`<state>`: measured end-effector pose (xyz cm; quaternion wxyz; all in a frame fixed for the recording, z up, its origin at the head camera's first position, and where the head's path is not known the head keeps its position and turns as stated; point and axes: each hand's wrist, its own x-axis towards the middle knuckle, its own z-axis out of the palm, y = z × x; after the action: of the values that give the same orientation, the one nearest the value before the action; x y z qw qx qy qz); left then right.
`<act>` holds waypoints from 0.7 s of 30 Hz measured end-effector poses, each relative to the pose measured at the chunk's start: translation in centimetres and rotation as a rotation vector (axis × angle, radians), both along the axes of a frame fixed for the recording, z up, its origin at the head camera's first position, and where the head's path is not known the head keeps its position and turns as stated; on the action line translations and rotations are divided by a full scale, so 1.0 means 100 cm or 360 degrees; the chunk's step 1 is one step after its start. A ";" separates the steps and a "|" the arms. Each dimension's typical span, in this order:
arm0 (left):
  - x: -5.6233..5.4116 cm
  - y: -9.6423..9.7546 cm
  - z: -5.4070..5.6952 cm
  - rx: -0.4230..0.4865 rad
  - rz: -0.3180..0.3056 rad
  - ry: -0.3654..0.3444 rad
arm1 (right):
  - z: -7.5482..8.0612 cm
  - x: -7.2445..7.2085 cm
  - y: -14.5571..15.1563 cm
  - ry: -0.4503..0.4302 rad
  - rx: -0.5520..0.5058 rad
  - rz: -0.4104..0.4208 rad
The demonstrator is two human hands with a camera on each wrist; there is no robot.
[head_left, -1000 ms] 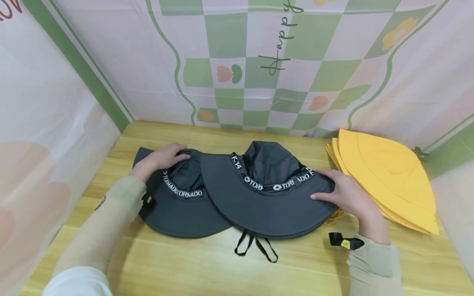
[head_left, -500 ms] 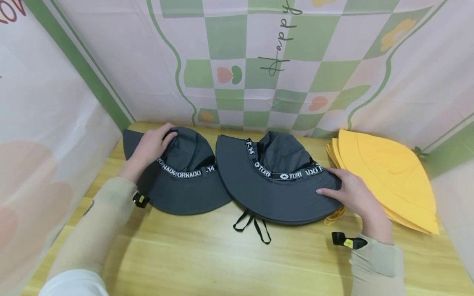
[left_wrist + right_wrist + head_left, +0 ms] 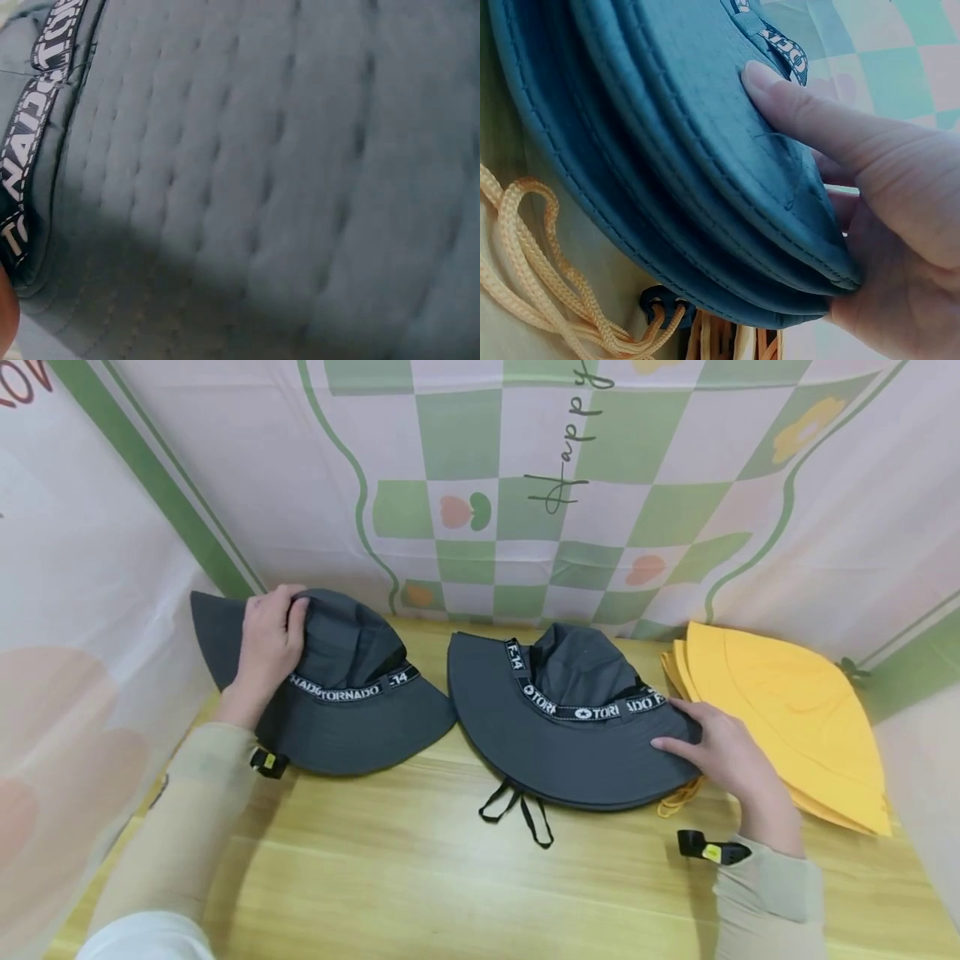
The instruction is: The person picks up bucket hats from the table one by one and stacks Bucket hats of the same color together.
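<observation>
My left hand (image 3: 270, 643) grips a dark grey bucket hat (image 3: 352, 735) on the left, fingers over its crown and brim. In the left wrist view the stitched brim (image 3: 225, 150) fills nearly everything. On the right, my right hand (image 3: 723, 752) pinches the brim edge of another dark grey bucket hat (image 3: 570, 768), which has a TORNADO-lettered band. Several brim layers (image 3: 705, 180) lie together under my right thumb in the right wrist view. The two dark hats' brims meet or nearly meet at the middle. A black strap (image 3: 517, 810) sticks out below the right one.
Yellow hats (image 3: 787, 727) lie stacked at the right of the wooden table (image 3: 450, 885), beside my right hand. Their yellow cord (image 3: 547, 270) and a dark cord stopper (image 3: 664, 307) lie under the dark brims. A patterned cloth (image 3: 465, 460) hangs at the back.
My left hand has drawn the left dark hat leftward and back, out from under the right one. The right dark hat has shifted slightly right and back, with my right hand still on its brim.
</observation>
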<state>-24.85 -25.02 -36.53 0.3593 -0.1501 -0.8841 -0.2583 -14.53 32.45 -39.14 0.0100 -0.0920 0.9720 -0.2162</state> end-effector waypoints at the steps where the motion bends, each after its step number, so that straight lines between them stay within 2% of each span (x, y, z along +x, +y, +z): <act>1: 0.001 -0.002 0.002 0.0020 0.0003 0.0044 | 0.000 0.000 0.000 0.0004 0.0000 -0.0002; 8: 0.006 -0.007 0.013 0.0159 -0.0060 0.0218 | 0.001 0.003 0.001 0.0067 -0.0032 -0.0055; 11: 0.009 -0.007 0.016 0.0248 -0.0041 0.0269 | 0.002 0.003 0.001 0.0087 -0.0034 -0.0082; 16: 0.012 -0.001 0.020 0.0366 0.0004 0.0293 | 0.003 0.004 -0.001 0.0143 -0.0054 -0.0060; 21: 0.009 0.016 0.016 0.0375 -0.0035 0.0263 | 0.005 0.004 -0.005 0.0172 -0.0094 -0.0008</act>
<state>-23.97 -23.40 -34.90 0.4432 -0.1372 -0.8134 -0.3510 -14.11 31.93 -38.65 -0.0459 -0.1013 0.9645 -0.2395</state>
